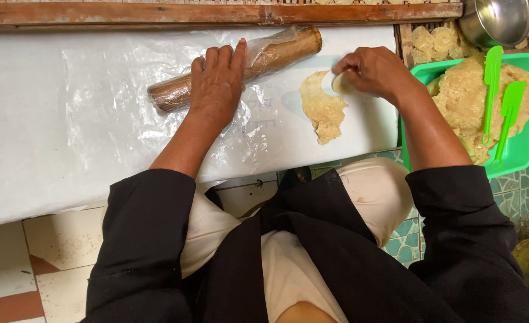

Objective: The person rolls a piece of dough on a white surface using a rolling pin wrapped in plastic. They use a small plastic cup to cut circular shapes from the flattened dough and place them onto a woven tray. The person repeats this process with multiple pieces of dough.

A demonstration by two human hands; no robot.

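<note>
My left hand (218,81) lies flat on a brown wooden rolling pin (288,49) wrapped in clear plastic, pressing it onto the white plastic-covered board (67,119). My right hand (375,72) pinches a small round piece of pale dough (340,84) at the upper right edge of a flattened, ragged sheet of dough (323,107) that lies on the board. Both sleeves are black.
A green tray (522,157) at the right holds a heap of dough (462,96) and two green plastic scrapers (499,101). A steel bowl (498,21) stands at the top right. A wooden rail (157,13) borders the board's far side. Tiled floor lies below.
</note>
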